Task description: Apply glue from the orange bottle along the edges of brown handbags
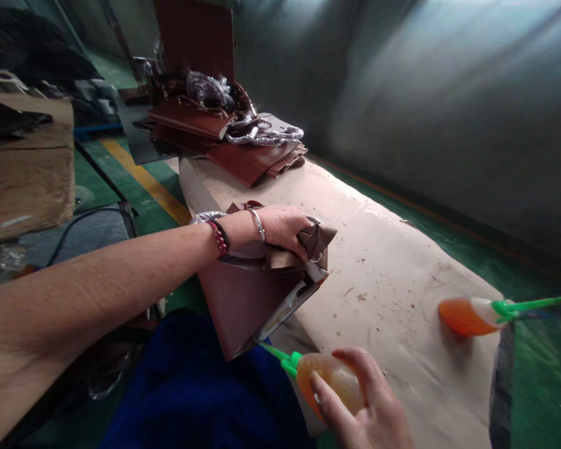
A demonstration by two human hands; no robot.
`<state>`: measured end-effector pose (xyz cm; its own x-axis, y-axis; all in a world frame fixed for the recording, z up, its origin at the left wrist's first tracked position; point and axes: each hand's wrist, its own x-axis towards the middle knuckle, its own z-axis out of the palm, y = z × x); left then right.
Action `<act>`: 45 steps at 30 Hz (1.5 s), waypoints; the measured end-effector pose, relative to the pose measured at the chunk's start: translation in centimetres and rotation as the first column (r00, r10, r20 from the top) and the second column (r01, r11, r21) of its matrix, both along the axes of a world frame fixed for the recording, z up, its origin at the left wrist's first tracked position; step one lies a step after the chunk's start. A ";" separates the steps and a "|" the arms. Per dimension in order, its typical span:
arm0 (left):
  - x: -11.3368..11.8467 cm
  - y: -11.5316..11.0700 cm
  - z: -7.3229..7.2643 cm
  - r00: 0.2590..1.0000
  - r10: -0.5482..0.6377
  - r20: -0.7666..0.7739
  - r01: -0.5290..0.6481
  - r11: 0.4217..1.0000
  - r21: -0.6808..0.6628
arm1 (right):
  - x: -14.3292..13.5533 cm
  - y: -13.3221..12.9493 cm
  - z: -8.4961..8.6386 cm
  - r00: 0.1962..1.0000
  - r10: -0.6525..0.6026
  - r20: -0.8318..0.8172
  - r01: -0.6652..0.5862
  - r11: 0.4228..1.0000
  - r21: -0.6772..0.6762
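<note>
Gripping the upper end of a brown leather-look bag (243, 305), the left hand (287, 229) bends over it from the left, fingers and thumb closed on a bunched fold of brown material. The bag lies directly below and to the near side of this hand, tilted at the table's edge, its lower part jutting out above blue clothing (206, 393). Its side edge gapes toward the right, pale inside, running from just below the left fingers down to the near corner.

The right hand (369, 399) sits lower and to the right, half closed around a squeeze bottle (331, 377) of amber liquid, thumb on the near side, index finger over the far side. The remaining fingers are mostly hidden. The green nozzle (275, 352) points left, away from the palm, its tip at the bag's near corner; cannot tell whether it touches. So the bag is to the left of and beyond the right hand, with the bottle between.

On the left wrist: silver bangle (258, 226), red bead bracelet (219, 239).

A second bottle (470, 316), orange liquid and green nozzle, lies on its side on the pale, scuffed table (369, 249), to the right, apart from both hands. Farther back: a heap of brown bags (247, 161), some handles in clear plastic wrap (264, 137).
</note>
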<state>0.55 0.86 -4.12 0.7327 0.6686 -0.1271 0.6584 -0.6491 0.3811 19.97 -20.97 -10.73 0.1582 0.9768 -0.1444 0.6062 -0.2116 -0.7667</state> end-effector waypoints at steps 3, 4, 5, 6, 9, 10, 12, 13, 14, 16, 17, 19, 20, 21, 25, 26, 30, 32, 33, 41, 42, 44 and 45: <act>-0.7 -1.0 0.9 0.998 0.047 -0.033 -0.047 0.999 0.000 | 0.0 -0.2 0.0 1.000 0.005 -0.003 -0.005 0.999 0.046; -0.9 -1.4 1.2 0.997 0.060 -0.049 -0.060 0.998 0.004 | 0.0 -0.3 0.0 1.000 0.007 0.000 -0.007 0.998 0.062; -1.1 -1.8 1.5 0.996 0.066 -0.060 -0.066 0.998 0.008 | 0.0 -0.4 0.0 1.000 0.012 0.002 -0.012 0.997 0.077; -1.4 -2.2 1.8 0.996 0.064 -0.064 -0.063 0.998 0.010 | 0.0 -0.5 0.0 1.000 0.019 0.006 -0.019 0.996 0.091; -2.3 -3.4 2.6 0.994 0.066 -0.093 -0.065 0.998 0.013 | -0.1 -0.7 0.1 0.999 0.035 0.011 -0.036 0.994 0.105; -2.5 -3.9 2.9 0.991 0.070 -0.113 -0.069 0.998 0.014 | -0.1 -0.8 0.1 0.999 0.039 0.007 -0.040 0.994 0.098; -3.0 -4.6 3.8 0.983 0.098 -0.157 -0.093 0.995 0.039 | -0.2 -0.9 0.3 0.999 0.044 -0.009 -0.043 0.996 0.078; -3.3 -5.0 4.2 0.979 0.112 -0.171 -0.104 0.993 0.059 | -0.3 -1.0 0.3 0.999 0.044 -0.020 -0.043 0.997 0.070; -3.4 -5.3 4.7 0.977 0.126 -0.174 -0.113 0.990 0.083 | -0.3 -1.0 0.4 0.999 0.044 -0.032 -0.042 0.997 0.068; -3.7 -5.9 5.8 0.974 0.151 -0.167 -0.132 0.984 0.122 | -0.4 -0.9 0.6 0.998 0.043 -0.050 -0.039 0.996 0.085; -3.8 -6.1 6.4 0.975 0.159 -0.153 -0.140 0.981 0.131 | -0.5 -0.9 0.7 0.998 0.043 -0.051 -0.038 0.994 0.098; -3.8 -6.4 7.5 0.978 0.172 -0.115 -0.157 0.979 0.130 | -0.5 -0.7 1.2 0.998 0.041 -0.044 -0.036 0.992 0.120; -3.7 -6.5 8.1 0.981 0.171 -0.094 -0.160 0.980 0.117 | -0.5 -0.6 1.5 0.999 0.035 -0.041 -0.030 0.992 0.121; -3.5 -6.5 8.7 0.982 0.171 -0.079 -0.162 0.981 0.103 | -0.5 -0.5 1.8 0.999 0.024 -0.043 -0.019 0.993 0.114; -2.3 -6.4 11.1 0.972 0.208 -0.112 -0.191 0.971 0.145 | -0.1 0.0 3.1 0.996 -0.042 -0.081 0.048 0.996 0.073; -1.9 -6.3 11.7 0.969 0.213 -0.123 -0.190 0.965 0.178 | 0.1 0.2 3.4 0.995 -0.057 -0.079 0.064 0.994 0.086; -0.5 -5.7 13.6 0.974 0.196 -0.116 -0.158 0.948 0.276 | 1.1 1.2 4.1 0.993 -0.097 -0.072 0.108 0.981 0.163; 0.0 -5.2 14.0 0.982 0.175 -0.076 -0.146 0.945 0.292 | 1.6 1.7 4.3 0.988 -0.114 -0.104 0.130 0.978 0.162; 0.2 -5.0 14.1 0.986 0.162 -0.048 -0.141 0.946 0.292 | 1.9 2.0 4.3 0.986 -0.124 -0.115 0.142 0.978 0.156; 0.8 -3.3 11.4 0.985 0.148 0.085 -0.167 0.935 0.312 | 3.7 3.3 2.7 0.978 -0.196 -0.073 0.204 0.969 0.142; 0.7 -3.2 11.1 0.984 0.156 0.080 -0.174 0.931 0.321 | 3.8 3.4 2.4 0.978 -0.202 -0.053 0.208 0.968 0.143; 0.7 -3.1 10.8 0.982 0.175 0.066 -0.187 0.924 0.333 | 3.8 3.7 1.9 0.975 -0.220 -0.017 0.220 0.964 0.150; 0.6 -3.0 10.8 0.980 0.190 0.062 -0.199 0.922 0.333 | 3.7 3.9 1.7 0.974 -0.227 -0.004 0.225 0.962 0.154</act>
<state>1.20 -2.17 6.66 0.5839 0.7982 0.1483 0.7770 -0.6024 0.1827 23.66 -17.10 -9.05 0.3787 0.9255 0.0073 0.5668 -0.2257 -0.7924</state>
